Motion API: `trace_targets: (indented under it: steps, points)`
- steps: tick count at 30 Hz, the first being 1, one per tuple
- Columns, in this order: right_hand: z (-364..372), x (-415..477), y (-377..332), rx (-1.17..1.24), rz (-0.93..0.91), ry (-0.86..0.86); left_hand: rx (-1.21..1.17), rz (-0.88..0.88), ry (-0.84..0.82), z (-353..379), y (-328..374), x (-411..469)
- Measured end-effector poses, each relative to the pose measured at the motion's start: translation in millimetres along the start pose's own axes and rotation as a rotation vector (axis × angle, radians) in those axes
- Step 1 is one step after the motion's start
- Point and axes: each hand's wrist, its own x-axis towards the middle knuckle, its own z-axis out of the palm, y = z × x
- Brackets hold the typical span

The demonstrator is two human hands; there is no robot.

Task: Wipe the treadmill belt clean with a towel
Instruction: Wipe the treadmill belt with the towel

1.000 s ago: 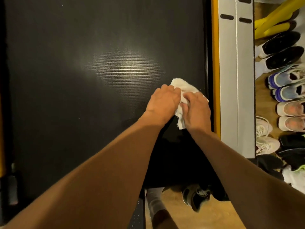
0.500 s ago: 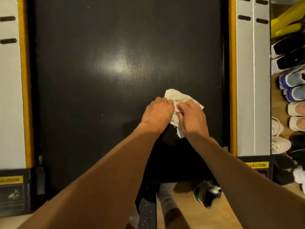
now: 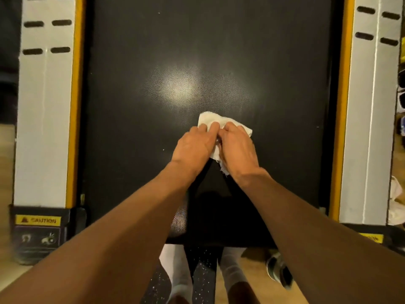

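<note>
The black treadmill belt (image 3: 142,106) fills the middle of the view, with a bright glare patch above my hands. A small white towel (image 3: 210,120) lies bunched on the belt, slightly right of centre. My left hand (image 3: 192,148) and my right hand (image 3: 238,150) sit side by side on top of it, fingers curled down into the cloth and holding it against the belt. The towel's far edge shows past my fingertips, and a frayed corner sticks out under my right palm.
White side rails with yellow inner strips run along the belt's left (image 3: 43,128) and right (image 3: 368,128). A caution label (image 3: 38,220) marks the near left corner. Shoes (image 3: 396,202) lie on the wooden floor at right, another shoe (image 3: 279,270) near my socked feet (image 3: 175,270).
Both hands have slid the towel leftward, from beside the right yellow strip toward the belt's middle. The view has shifted left, so both side rails now show.
</note>
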Motion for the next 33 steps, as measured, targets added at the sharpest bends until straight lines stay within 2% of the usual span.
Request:
trace_targets:
  steps: [3, 7, 13, 19, 25, 30, 33]
  points:
    - [1, 11, -19, 0.016, 0.023, 0.005, 0.006, -0.048, 0.03, -4, -15, 1]
    - [12, -20, -34, 0.025, -0.014, -0.13, -0.005, -0.035, -0.032, 11, -27, -42]
    - [20, 16, -57, 0.021, 0.01, 0.008, -0.057, -0.112, 0.066, -1, -52, -19]
    - [33, -13, -68, 0.035, -0.047, -0.107, -0.06, -0.081, -0.007, 7, -64, -58]
    - [32, 36, -103, -0.004, -0.078, -0.011, -0.022, -0.16, 0.053, -14, -99, -32]
    - [46, -5, -117, -0.038, -0.104, -0.101, -0.019, -0.102, -0.068, -6, -108, -79]
    - [44, 18, -133, -0.005, -0.087, -0.084, 0.091, -0.062, -0.076, -15, -128, -65]
